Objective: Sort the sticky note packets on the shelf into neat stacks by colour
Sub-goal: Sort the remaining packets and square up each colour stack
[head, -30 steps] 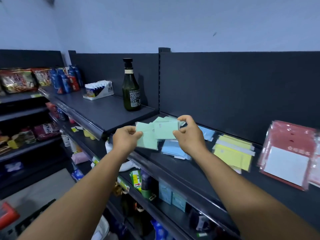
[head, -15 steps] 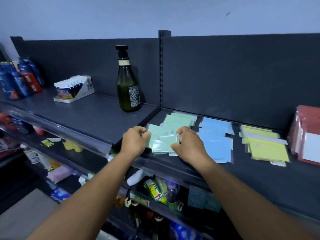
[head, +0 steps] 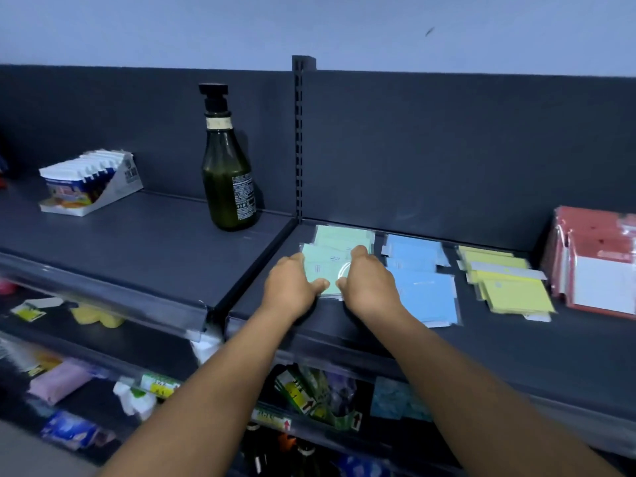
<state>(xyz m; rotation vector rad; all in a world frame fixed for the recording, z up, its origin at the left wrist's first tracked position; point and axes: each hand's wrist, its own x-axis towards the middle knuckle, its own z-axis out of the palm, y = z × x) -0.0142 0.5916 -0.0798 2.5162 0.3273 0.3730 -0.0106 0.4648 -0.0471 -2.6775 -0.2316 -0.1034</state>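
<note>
Green sticky note packets (head: pixel 328 270) lie on the dark shelf (head: pixel 344 325), just right of the upright divider. My left hand (head: pixel 292 285) grips their left edge, thumb on top. My right hand (head: pixel 370 285) grips the right edge, thumb also on top. More green packets (head: pixel 344 235) lie fanned just behind. Blue packets (head: pixel 423 287) lie in a loose overlapping row to the right. Further right, yellow packets (head: pixel 509 285) are spread unevenly. Red packets (head: pixel 599 263) lean at the far right edge.
A dark green pump bottle (head: pixel 227 173) stands on the left shelf section near the divider. A white display box of small items (head: pixel 89 184) sits further left. Lower shelves hold assorted packaged goods. Bare shelf lies in front of the blue and yellow packets.
Both hands have carried the green packets from mid-air down onto the shelf in front of the other green ones. The view has swung right and closer.
</note>
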